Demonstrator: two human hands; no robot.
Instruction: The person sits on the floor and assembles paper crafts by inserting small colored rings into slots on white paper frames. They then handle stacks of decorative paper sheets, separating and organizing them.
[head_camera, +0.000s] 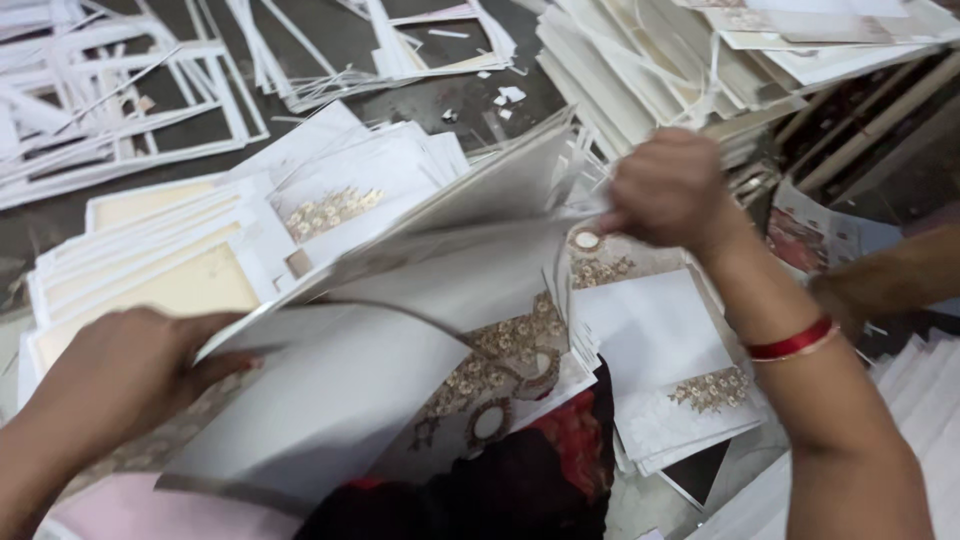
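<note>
Left hand (125, 375): fingers closed on lifted white gold-floral printed card sheet (440, 235), near edge. Right hand (665, 190): fingers pinching sheet's far edge.

Lifted sheet (470, 200): motion-blurring, edges indistinct. Left hand (120, 375): fingertips hiding under the sheet. Card stack (700, 60): running off the top edge. Forearm, right edge: owner unseen.
</note>
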